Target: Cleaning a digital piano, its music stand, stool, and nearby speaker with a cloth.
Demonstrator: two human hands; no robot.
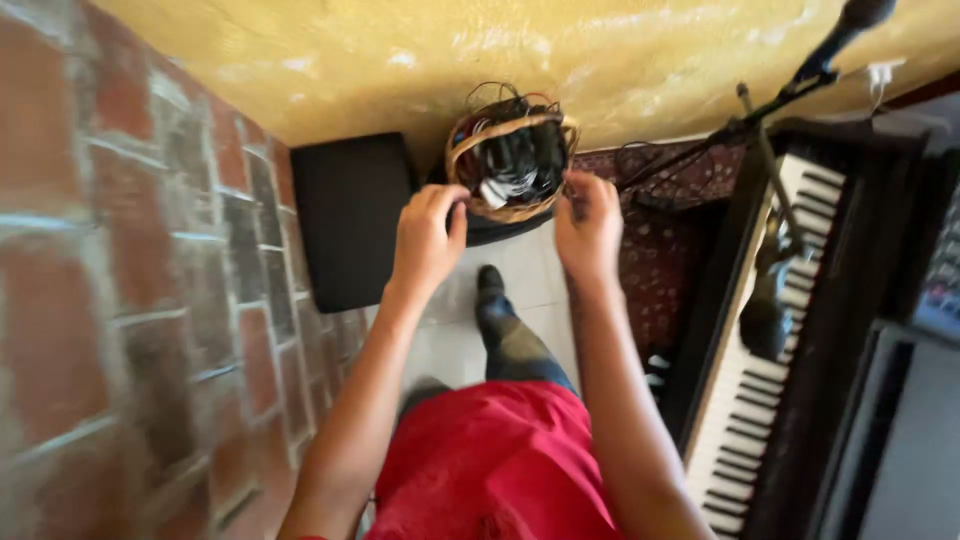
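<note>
Person grips the round woven wicker basket [512, 160] by its rim with 2 hands, 1 per side, apparently to keep it level. Left hand [428, 240] and right hand [588, 225]: fingers curled on the rim. Between them, black cables [520, 155] and a white tag [494, 192]. Right of the right hand: black piano [770, 380].

Microphone stand [770, 110] perhaps crowding basket [512, 150]
</note>
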